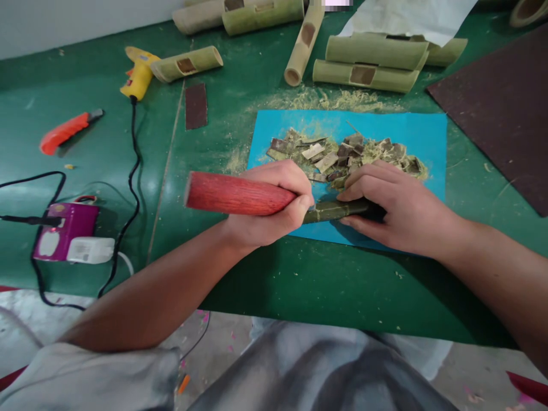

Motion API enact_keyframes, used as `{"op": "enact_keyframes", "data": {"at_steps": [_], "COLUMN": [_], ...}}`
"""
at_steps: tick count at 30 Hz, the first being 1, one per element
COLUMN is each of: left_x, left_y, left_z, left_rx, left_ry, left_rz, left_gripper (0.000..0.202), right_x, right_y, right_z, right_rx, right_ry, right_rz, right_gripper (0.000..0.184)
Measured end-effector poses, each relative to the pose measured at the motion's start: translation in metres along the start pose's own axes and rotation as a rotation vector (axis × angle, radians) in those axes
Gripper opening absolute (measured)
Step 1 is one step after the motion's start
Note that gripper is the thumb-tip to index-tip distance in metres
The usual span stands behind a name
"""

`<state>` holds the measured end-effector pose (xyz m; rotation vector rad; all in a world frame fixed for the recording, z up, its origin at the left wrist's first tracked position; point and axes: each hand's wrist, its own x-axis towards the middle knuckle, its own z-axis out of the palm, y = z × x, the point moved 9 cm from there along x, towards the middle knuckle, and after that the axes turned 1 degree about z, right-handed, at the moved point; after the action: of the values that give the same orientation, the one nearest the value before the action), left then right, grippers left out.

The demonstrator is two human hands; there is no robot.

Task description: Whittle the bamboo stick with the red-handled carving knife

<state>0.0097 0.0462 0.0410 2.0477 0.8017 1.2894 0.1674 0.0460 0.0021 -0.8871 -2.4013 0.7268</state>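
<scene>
The working end of the tool is hidden by the left hand (274,221), in which its red wooden handle (235,193) is gripped with the fingers closed around it, above the near left part of the blue sheet (422,125). Much of a dark green bamboo piece (325,212) is covered by the right hand (400,200), by whose thumb and fingers it is pinched over the near part of the sheet; whether the sheet is touched by it cannot be told. The exposed part of the piece is narrow and deep green, with paler lines across it. Across the middle of the sheet, brown and pale chips (327,157) are heaped with fine shavings, partly screened by both hands. Beyond the sheet, cut bamboo tubes (363,75) with openings are seen, some overlapped by a white paper (400,20) that is cut off by the top edge. To the right of the sheet, a dark brown board (499,108) is cropped at the side. Well left of it, a yellow glue gun (141,77) is partly overlapped by another tube (188,64) on the green surface (240,279).
</scene>
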Motion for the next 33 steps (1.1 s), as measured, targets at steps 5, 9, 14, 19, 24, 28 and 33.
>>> {"op": "enact_keyframes", "data": {"at_steps": [5,9,14,19,24,28,33], "left_x": [0.0003,0.0006,0.0007,0.0013,0.0013,0.0008,0.0031], "left_y": [-0.001,-0.0018,-0.0034,-0.0002,0.0011,-0.0034,-0.0001], "left_z": [0.0054,0.0054,0.0077,0.0064,0.0062,0.0079,0.009], "left_rx": [0.045,0.048,0.031,0.001,-0.009,0.009,0.037], "left_ry": [-0.082,-0.09,-0.101,-0.075,-0.072,-0.088,-0.122], "left_rz": [-0.071,-0.083,-0.112,-0.075,-0.02,-0.08,-0.092], "left_gripper": [0.017,0.016,0.016,0.016,0.014,0.015,0.017], "right_x": [-0.0004,-0.0008,-0.0008,-0.0003,-0.0004,-0.001,-0.0007], "right_y": [0.0008,0.0007,-0.0003,-0.0008,-0.001,-0.0006,-0.0013], "right_z": [0.0006,0.0009,0.0001,-0.0001,0.0002,-0.0001,-0.0015], "right_rx": [0.003,0.0,0.011,0.006,-0.006,-0.008,-0.001], "right_ry": [0.001,-0.004,0.004,0.004,-0.007,0.0,0.009], "right_rz": [-0.003,-0.002,-0.006,-0.012,-0.013,-0.012,-0.017], "right_gripper": [0.014,0.014,0.012,0.014,0.013,0.014,0.013]}}
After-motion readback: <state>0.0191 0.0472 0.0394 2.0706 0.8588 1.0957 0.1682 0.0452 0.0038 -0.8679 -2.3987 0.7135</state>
